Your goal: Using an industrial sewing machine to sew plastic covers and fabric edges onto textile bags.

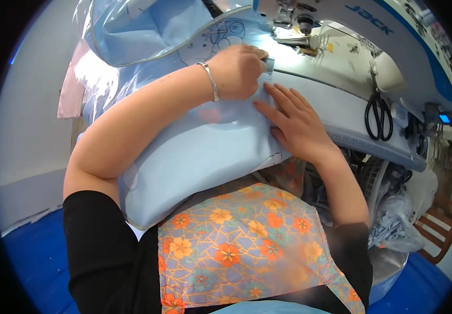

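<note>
Workpiece: a light-blue, glossy plastic sheet (200,162) with printed line drawings. I see it spread from the white sewing table (341,107) down against the orange-flowered fabric apron (236,246), with a loose, grey-edged fold at the upper left.

Handling: I judge the sheet light, soft and pliable, with a slick surface more likely to slide or crease than to tear. I rate its edge at the table as the best hold: thumb above, fingertips below, the other palm bracing the flat area.

Left hand (236,70): it rests on the sheet, fingers curled inward. A small grey rectangular piece (269,65) is just beside the fingertips; I cannot tell whether they pinch it.

Right hand (300,125): it lies palm down at the sheet's right edge, fingers slightly spread, pinching nothing.

Containers: at the right, below the table, I find a clear, crumpled plastic bag (407,240) holding grey-blue scraps (387,226). Beneath it shows a pale, rounded tub (387,261); its contents are hidden from me.
</note>
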Action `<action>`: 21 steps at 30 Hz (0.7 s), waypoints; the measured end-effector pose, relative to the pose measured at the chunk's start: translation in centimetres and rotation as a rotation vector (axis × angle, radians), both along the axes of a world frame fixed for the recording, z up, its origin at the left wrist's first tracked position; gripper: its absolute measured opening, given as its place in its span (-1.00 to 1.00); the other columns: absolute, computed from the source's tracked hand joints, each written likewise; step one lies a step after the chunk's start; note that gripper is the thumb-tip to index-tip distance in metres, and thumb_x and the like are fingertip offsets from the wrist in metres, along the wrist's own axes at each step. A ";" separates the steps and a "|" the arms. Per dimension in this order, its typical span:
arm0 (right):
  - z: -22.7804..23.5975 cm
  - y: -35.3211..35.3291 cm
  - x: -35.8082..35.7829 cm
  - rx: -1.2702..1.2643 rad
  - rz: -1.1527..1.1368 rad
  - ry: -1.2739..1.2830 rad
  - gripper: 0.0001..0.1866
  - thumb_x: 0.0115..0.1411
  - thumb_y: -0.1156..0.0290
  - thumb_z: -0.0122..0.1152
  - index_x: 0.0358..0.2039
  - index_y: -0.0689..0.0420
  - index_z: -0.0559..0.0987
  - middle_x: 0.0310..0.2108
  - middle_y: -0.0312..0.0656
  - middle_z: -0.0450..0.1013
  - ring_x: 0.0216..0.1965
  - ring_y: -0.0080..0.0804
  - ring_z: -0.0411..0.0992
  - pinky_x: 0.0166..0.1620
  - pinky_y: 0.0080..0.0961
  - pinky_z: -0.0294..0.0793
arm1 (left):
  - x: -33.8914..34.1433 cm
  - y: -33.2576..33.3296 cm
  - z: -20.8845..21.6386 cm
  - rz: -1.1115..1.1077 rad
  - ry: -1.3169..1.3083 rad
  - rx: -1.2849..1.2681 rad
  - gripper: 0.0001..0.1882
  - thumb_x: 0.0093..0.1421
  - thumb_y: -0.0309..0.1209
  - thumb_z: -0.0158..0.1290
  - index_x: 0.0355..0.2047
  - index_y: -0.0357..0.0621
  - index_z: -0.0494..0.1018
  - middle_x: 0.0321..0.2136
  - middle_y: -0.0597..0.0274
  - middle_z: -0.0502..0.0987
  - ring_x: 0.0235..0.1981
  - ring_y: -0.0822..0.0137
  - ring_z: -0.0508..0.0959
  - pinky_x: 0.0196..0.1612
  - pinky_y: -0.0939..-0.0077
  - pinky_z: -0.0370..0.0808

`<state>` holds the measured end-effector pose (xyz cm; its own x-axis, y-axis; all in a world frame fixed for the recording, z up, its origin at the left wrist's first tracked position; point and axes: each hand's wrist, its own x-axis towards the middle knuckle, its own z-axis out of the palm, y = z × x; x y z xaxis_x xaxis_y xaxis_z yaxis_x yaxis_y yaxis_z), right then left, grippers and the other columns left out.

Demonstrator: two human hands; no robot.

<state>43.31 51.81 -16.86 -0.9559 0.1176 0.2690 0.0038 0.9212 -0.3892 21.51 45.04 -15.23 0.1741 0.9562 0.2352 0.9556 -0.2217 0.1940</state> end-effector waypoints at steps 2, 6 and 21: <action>-0.4 0.5 -0.8 0.069 0.011 0.045 -0.38 -0.07 0.62 0.19 0.10 0.01 0.46 0.22 -0.07 0.26 0.24 -0.08 0.23 0.25 -0.19 0.26 | 0.1 0.3 0.3 -0.016 0.001 -0.031 -0.80 -0.05 -0.52 0.00 -0.41 -0.31 0.56 -0.06 -0.09 0.53 -0.06 -0.03 0.52 0.03 0.22 0.45; -0.9 1.4 -2.2 0.024 -0.022 0.256 -0.53 -0.14 0.64 0.18 -0.13 0.07 0.58 -0.04 -0.11 0.48 0.05 -0.09 0.42 0.05 -0.25 0.49 | 1.3 0.8 1.5 0.075 -0.141 -0.192 -0.79 -0.01 -0.46 -0.02 -0.40 -0.32 0.53 -0.17 -0.07 0.55 -0.18 -0.04 0.56 -0.09 0.22 0.51; -0.8 3.5 -3.6 -0.088 -0.046 0.256 -0.61 -0.09 0.66 0.10 -0.19 0.13 0.59 -0.16 -0.08 0.55 -0.07 -0.06 0.50 -0.01 -0.25 0.53 | 0.3 2.5 0.6 0.114 -0.075 -0.137 -0.84 0.11 -0.43 -0.07 -0.39 -0.28 0.43 -0.35 -0.05 0.55 -0.31 -0.05 0.56 -0.24 0.16 0.51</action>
